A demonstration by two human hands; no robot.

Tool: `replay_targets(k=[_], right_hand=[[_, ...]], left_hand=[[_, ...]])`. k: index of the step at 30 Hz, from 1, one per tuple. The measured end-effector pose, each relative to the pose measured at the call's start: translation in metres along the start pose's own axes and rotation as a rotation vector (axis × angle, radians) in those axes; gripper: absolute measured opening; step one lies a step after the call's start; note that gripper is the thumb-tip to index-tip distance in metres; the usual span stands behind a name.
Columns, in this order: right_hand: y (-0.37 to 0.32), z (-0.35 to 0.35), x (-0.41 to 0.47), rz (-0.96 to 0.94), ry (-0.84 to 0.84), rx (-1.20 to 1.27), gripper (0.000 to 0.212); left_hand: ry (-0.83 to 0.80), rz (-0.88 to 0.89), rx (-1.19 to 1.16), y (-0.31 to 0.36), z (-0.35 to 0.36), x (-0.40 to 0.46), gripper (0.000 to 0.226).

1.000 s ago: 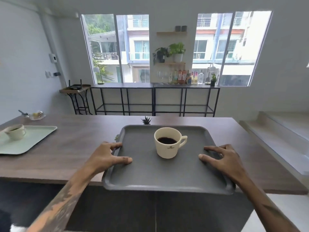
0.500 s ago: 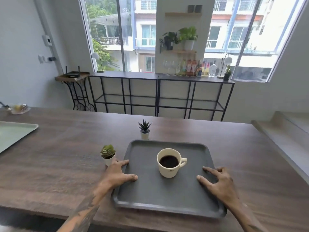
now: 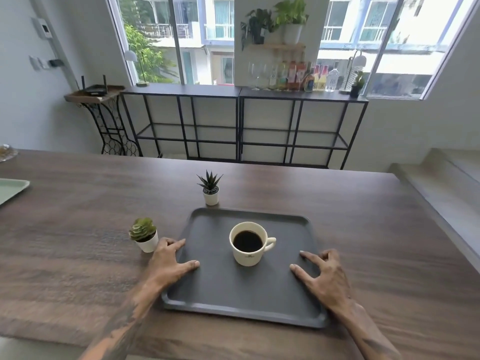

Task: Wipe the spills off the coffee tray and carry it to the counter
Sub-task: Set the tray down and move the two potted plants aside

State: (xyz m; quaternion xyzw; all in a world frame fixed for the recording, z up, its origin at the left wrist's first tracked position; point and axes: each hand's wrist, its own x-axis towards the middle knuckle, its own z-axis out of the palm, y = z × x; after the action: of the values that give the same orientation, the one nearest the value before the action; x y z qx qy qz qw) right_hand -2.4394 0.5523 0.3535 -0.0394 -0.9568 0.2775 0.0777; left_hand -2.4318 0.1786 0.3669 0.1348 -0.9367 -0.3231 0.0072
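Note:
A dark grey tray (image 3: 220,289) lies flat on the brown wooden counter (image 3: 78,255) in front of me. A cream cup (image 3: 248,255) full of black coffee stands at the tray's middle, handle to the right. My left hand (image 3: 166,263) holds the tray's left rim, thumb on the inside surface and fingers over the edge. My right hand (image 3: 324,276) holds the right rim the same way, thumb and forefinger on the tray. I see no spill on the tray's surface.
A round green succulent in a white pot (image 3: 144,233) stands just left of my left hand. A spiky plant in a white pot (image 3: 210,188) touches the tray's far edge. A pale green tray (image 3: 10,189) lies at the far left. Black metal shelving (image 3: 239,126) stands beyond the counter.
The tray moved forward from over the counter's near edge and now rests fully on the counter beside the two small plants. Both hands stayed on its rims.

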Motion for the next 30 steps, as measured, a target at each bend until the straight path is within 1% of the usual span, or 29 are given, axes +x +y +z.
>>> replay_targets(k=[2, 4, 6, 8, 9, 12, 14, 16, 18, 23, 30], right_hand=[[-0.002, 0.001, -0.001, 0.017, -0.014, -0.092, 0.053], [-0.008, 0.004, -0.001, 0.029, -0.002, -0.251, 0.053], [-0.016, 0.008, -0.001, -0.001, 0.050, -0.347, 0.054], [-0.028, 0.014, 0.000, -0.091, 0.097, -0.359, 0.059], [-0.034, 0.019, 0.000, -0.127, 0.075, -0.345, 0.067], [-0.044, 0.037, -0.001, -0.160, -0.110, -0.270, 0.100], [-0.041, 0.046, 0.004, -0.160, -0.126, -0.242, 0.106], [-0.038, 0.048, 0.010, -0.164, -0.119, -0.226, 0.103], [-0.035, 0.048, 0.015, -0.176, -0.129, -0.242, 0.101], [-0.034, 0.050, 0.019, -0.180, -0.122, -0.257, 0.090], [-0.034, 0.053, 0.018, -0.182, -0.098, -0.256, 0.089]], left_hand=[[0.011, 0.008, 0.065, -0.001, 0.002, 0.001, 0.082], [0.075, 0.045, 0.240, 0.003, 0.004, -0.002, 0.078], [0.171, 0.153, 0.375, 0.010, 0.009, -0.006, 0.076], [0.204, 0.285, 0.413, 0.018, 0.017, -0.005, 0.078], [0.195, 0.344, 0.434, 0.021, 0.022, -0.002, 0.078], [0.080, 0.446, 0.464, 0.028, 0.038, 0.005, 0.082], [-0.003, 0.443, 0.455, 0.027, 0.048, 0.007, 0.088], [-0.040, 0.403, 0.424, 0.024, 0.056, 0.007, 0.093], [-0.026, 0.370, 0.412, 0.020, 0.062, 0.007, 0.097], [-0.006, 0.359, 0.423, 0.018, 0.066, 0.008, 0.095], [-0.009, 0.377, 0.427, 0.017, 0.065, 0.010, 0.092]])
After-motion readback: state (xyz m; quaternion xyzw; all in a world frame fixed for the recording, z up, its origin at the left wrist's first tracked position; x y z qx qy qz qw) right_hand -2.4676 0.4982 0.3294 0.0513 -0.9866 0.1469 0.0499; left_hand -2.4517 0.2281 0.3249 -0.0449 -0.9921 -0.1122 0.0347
